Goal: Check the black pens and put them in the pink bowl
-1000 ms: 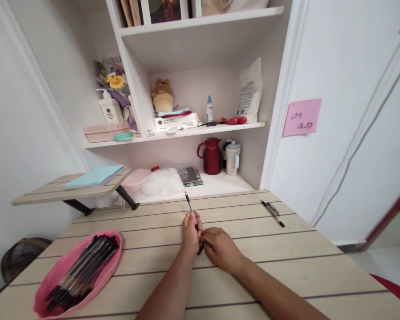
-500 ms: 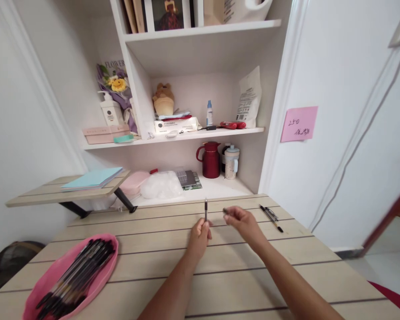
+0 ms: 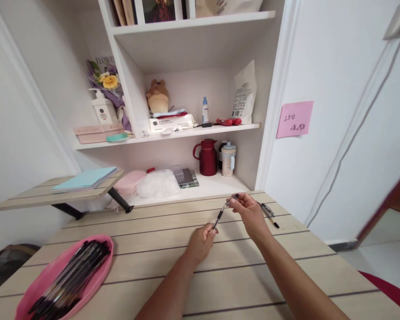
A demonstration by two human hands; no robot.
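Observation:
My left hand (image 3: 202, 242) is closed around the barrel of a pen (image 3: 218, 219), whose dark grip and tip point up and to the right. Between the fingertips of my right hand (image 3: 248, 213) is a pen cap (image 3: 234, 197), clear with a dark end. The cap's opening sits right at the pen's tip; whether the two touch I cannot tell. Just beyond my right hand, a few pens (image 3: 269, 214) lie on the wooden table. At the lower left stands a pink basket (image 3: 107, 262) holding many dark pens (image 3: 71, 278).
A small raised stand (image 3: 30, 198) with blue paper (image 3: 85, 178) on it is at the table's left. Behind the table, white shelves (image 3: 193, 22) hold a red jug (image 3: 208, 158), a lidded cup (image 3: 228, 160) and a plastic bag (image 3: 158, 184). A pink note (image 3: 295, 119) hangs on the right wall.
The pen has tilted from upright to leaning right. My right hand has brought the cap up to its tip. The camera view has shifted slightly.

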